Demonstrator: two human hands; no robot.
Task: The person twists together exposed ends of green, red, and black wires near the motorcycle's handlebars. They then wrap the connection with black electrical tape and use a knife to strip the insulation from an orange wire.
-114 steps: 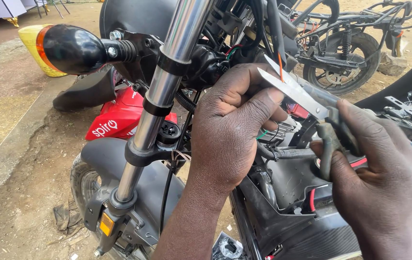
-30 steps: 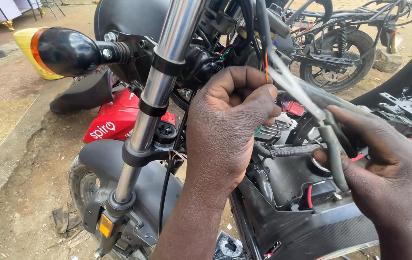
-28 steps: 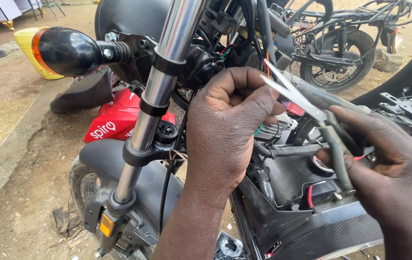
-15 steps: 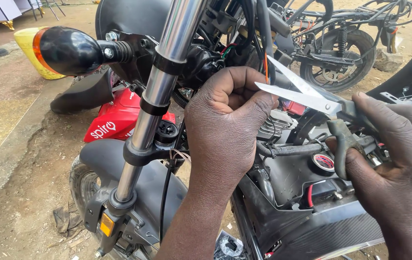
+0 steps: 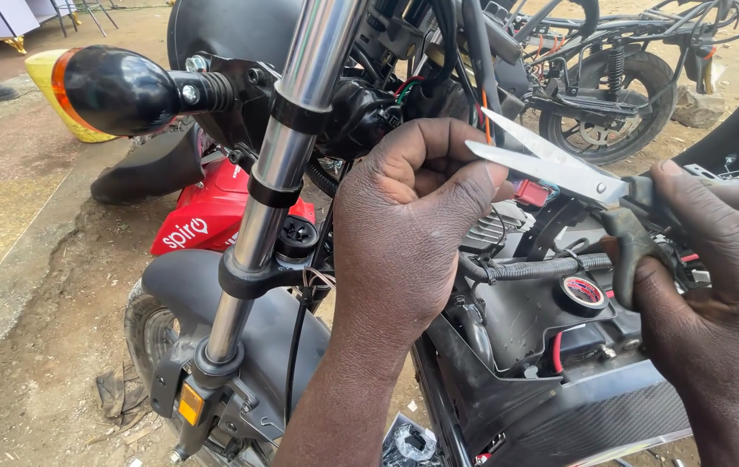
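My left hand (image 5: pixel 404 216) is curled in front of the motorcycle's wiring and pinches a thin orange wire (image 5: pixel 485 121) between thumb and fingers. My right hand (image 5: pixel 715 277) grips the black handles of a pair of scissors (image 5: pixel 551 164). The silver blades are parted and point left, their tips touching the orange wire just beside my left fingertips. A black corrugated wire loom (image 5: pixel 534 270) runs below the scissors.
A chrome fork tube (image 5: pixel 287 147) stands left of my hands, with a black and orange turn signal (image 5: pixel 119 86) beside it. Red bodywork (image 5: pixel 205 216) lies behind. A roll of black tape (image 5: pixel 583 292) sits on the open black body panel. Another motorcycle (image 5: pixel 611 78) stands behind on bare dirt.
The scissors have swung from pointing up along the cables to lying nearly level, blades parted at the orange wire. My left hand has stayed on the wire.
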